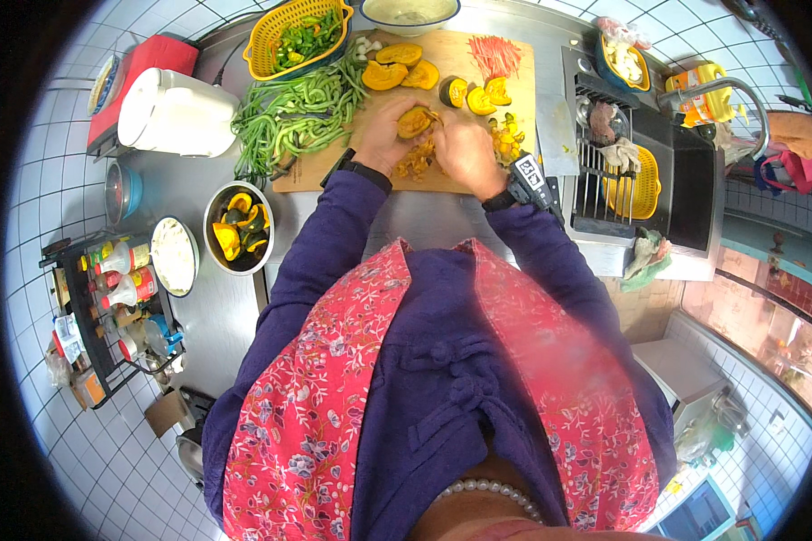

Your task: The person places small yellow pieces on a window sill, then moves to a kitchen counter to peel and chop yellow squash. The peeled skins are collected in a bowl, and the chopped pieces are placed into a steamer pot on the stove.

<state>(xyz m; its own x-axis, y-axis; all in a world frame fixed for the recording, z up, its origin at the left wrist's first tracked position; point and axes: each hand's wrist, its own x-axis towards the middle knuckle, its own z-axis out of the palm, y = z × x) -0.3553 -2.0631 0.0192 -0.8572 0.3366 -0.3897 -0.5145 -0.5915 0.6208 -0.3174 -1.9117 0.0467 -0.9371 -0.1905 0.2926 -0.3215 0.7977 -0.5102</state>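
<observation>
My left hand [379, 135] holds a halved piece of pumpkin [415, 122] over the wooden cutting board [447, 50]. Against its right side my right hand [467, 158] is closed, fingers at the cut face; whatever it grips is mostly hidden. Loose orange pulp and seeds [415, 165] lie on the board between my hands. Three peeled pumpkin pieces [401, 54] rest beyond them. Dark-skinned pumpkin wedges [480, 101], small yellow chunks [510, 140] and thin reddish strips [494, 57] sit on the right part of the board.
Green beans [302, 113] heap over the board's left side, below a yellow basket of green peppers [275, 72]. A metal bowl of pumpkin pieces [244, 194] stands left of my forearm. White canister [176, 113] at left; sink [690, 194] and yellow basket [645, 185] at right.
</observation>
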